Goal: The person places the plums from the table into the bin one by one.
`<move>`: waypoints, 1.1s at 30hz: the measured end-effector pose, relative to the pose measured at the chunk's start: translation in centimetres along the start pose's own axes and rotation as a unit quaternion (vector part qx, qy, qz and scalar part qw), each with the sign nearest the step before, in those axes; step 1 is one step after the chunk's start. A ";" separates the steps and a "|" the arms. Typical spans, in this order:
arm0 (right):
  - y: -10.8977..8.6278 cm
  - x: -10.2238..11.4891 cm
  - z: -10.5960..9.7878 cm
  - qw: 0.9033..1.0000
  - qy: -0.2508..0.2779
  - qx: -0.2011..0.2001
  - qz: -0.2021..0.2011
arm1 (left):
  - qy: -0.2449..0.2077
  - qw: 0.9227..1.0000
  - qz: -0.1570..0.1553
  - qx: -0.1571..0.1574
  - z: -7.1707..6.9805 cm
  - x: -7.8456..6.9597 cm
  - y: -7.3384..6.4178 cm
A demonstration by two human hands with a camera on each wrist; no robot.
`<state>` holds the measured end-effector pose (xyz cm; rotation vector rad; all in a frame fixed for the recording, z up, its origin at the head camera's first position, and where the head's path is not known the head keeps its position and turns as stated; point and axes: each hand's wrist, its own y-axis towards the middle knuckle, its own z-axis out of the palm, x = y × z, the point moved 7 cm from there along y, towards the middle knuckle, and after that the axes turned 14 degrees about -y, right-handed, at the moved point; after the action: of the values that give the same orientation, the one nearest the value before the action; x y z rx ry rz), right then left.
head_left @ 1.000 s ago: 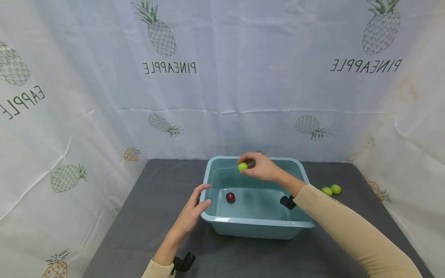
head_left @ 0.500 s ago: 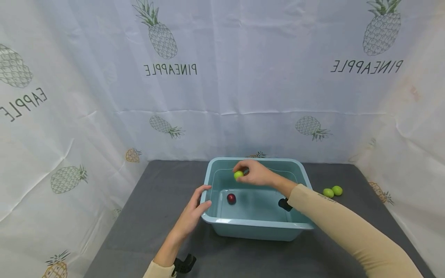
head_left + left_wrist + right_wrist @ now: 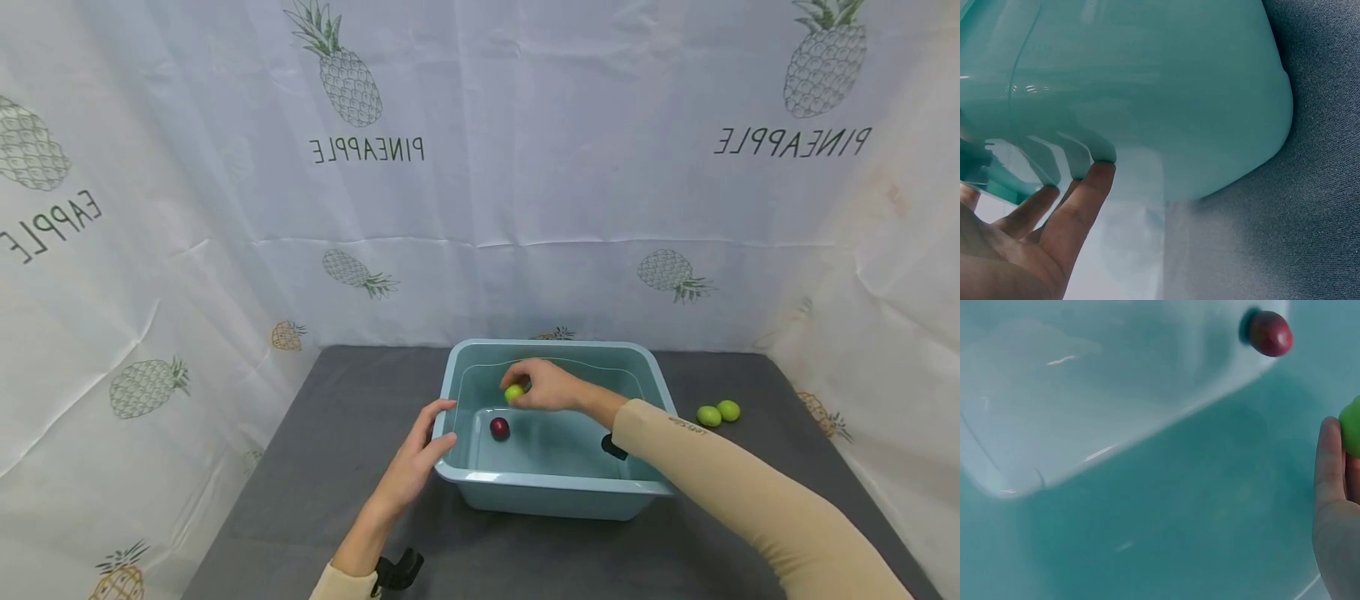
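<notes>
My right hand [image 3: 546,385] pinches a small round green fruit [image 3: 513,393] between thumb and fingers, inside the pale blue plastic basin [image 3: 555,479]. In the right wrist view, that green fruit [image 3: 1351,427] is cut off by the right edge, with a finger along its side. A dark red plum [image 3: 499,428] lies on the basin floor, nearer to me than the held fruit. My left hand [image 3: 408,467] holds the basin's left rim. Seen from the left wrist, its fingers [image 3: 1088,197] touch the outer wall under the rim.
Two more green fruits [image 3: 717,413] lie on the dark grey tabletop [image 3: 360,417] right of the basin. White pineapple-print curtain [image 3: 480,183] hangs behind the table and along both sides. A black wrist camera mount [image 3: 399,570] is strapped at my left cuff.
My right hand has moved down into the basin and slightly left, carrying the green fruit. My left hand stays on the rim, and the plum has not moved.
</notes>
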<state>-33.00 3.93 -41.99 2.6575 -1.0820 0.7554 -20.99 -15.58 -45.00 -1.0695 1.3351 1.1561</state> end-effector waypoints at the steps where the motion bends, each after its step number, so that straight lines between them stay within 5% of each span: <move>1: 0.1 0.0 0.1 1.000 -0.004 0.002 0.002 | 0.000 1.000 -0.001 0.000 0.0 0.1 0.0; 15: -0.1 0.5 -0.2 1.000 0.008 0.018 -0.006 | -0.007 1.000 0.000 0.003 0.2 0.2 -0.1; 33: -3.7 4.2 -8.2 0.998 0.011 -0.063 -0.027 | -0.009 1.000 -0.002 0.000 0.1 0.1 0.0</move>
<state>-31.06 6.81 -32.67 2.5551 -1.0119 0.6814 -21.01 -15.48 -45.06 -1.0586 1.3186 1.1598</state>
